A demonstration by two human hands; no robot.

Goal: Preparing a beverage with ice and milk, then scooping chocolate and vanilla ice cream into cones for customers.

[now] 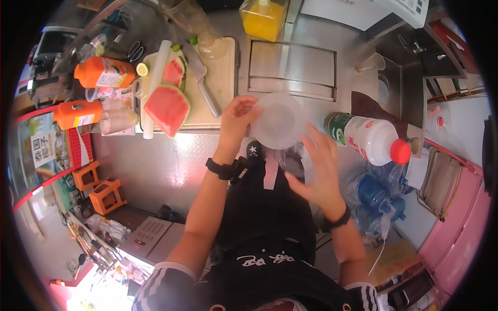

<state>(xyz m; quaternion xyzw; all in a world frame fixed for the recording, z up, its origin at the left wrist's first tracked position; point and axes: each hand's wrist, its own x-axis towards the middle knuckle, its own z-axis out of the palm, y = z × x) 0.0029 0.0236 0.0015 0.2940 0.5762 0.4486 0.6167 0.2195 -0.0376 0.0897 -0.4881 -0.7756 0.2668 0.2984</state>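
My left hand (239,120) pinches the left rim of a translucent round plastic lid or container (278,120), held over the counter's front edge. My right hand (317,167), slightly blurred, is raised with spread fingers at the lower right of this round piece; whether a fingertip touches it I cannot tell. To the left, watermelon pieces (167,109) and a knife (203,83) lie on a cutting board (214,97), beside a long white roll (157,85). A large white bottle with a red cap (369,136) is to the right of my right hand.
A container of yellow liquid (263,19) stands at the back. Orange jugs (109,72), a clear cup (118,121) and scissors (135,51) are at the left. On the right are a sink (400,85), a dark cloth (373,107) and, lower down, blue water jugs (373,194).
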